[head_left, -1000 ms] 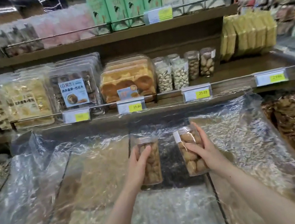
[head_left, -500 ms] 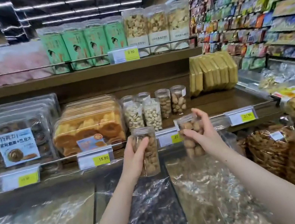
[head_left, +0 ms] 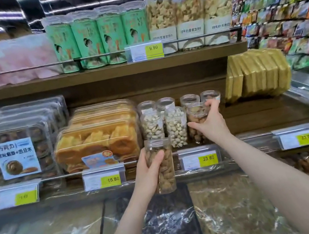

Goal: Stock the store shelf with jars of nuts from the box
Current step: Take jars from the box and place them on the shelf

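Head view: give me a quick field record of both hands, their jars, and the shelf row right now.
left hand: grips a jar of brown nuts, held upright below the shelf rail
right hand: holds a second jar at the shelf, third in the front row
front row: two jars of pale nuts stand left of it
back row: four clear jars, lids showing
price tag below: 23.80
shelf to the right: bare wood
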{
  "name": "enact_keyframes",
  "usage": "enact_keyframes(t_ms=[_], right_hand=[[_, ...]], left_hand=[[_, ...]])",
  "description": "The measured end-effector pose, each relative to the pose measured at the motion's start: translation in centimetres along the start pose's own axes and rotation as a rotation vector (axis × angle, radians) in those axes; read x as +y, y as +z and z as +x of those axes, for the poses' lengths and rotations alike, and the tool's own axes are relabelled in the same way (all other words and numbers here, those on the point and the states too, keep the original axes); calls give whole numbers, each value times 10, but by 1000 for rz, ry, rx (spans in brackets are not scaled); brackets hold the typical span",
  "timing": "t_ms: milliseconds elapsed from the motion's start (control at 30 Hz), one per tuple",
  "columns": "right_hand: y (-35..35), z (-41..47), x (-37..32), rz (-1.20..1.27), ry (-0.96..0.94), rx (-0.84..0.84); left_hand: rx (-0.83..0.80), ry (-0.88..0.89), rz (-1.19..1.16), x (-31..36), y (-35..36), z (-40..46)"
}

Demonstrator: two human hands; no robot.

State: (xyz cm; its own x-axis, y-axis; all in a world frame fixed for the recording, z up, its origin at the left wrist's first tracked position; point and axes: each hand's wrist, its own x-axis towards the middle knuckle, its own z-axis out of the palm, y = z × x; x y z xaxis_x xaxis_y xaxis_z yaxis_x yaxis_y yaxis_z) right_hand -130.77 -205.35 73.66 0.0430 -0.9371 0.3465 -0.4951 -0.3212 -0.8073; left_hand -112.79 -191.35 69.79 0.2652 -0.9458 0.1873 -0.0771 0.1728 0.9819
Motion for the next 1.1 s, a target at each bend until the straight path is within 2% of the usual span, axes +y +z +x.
enact_keyframes(t_ms=[133, 267, 433, 467, 567, 667, 800, 900, 933, 1000, 1100], right_hand=[[-12, -4, -9, -51, -35, -59], [-37, -41, -43, 5, -108, 42], [-29, -120, -74, 261, -7, -243], [-25, -133, -75, 293, 21, -256], [-24, -155, -74, 397, 59, -85], [-33, -157, -67, 392, 28, 58], [-44, -141, -58, 331, -77, 135], [-57, -115, -53, 296, -118, 206], [-62, -103, -51, 284, -119, 239], [-71, -80, -45, 266, -116, 294], [-78, -44, -31, 257, -106, 345]], left_hand=[[-18, -1, 1, 1, 5, -4], [-35, 6, 26, 11, 14, -17], [8, -84, -165, 18, 44, -39], [-4, -90, -205, 23, 52, -44], [-154, -72, -246, 34, 75, -63], [-240, -55, -196, 44, 82, -69], [-271, 56, 77, 41, 76, -49], [-72, 436, 624, 35, 65, -21], [-4, 513, 817, 32, 60, -12], [31, 519, 1076, 21, 52, 6], [-4, 452, 1265, -7, 43, 27]])
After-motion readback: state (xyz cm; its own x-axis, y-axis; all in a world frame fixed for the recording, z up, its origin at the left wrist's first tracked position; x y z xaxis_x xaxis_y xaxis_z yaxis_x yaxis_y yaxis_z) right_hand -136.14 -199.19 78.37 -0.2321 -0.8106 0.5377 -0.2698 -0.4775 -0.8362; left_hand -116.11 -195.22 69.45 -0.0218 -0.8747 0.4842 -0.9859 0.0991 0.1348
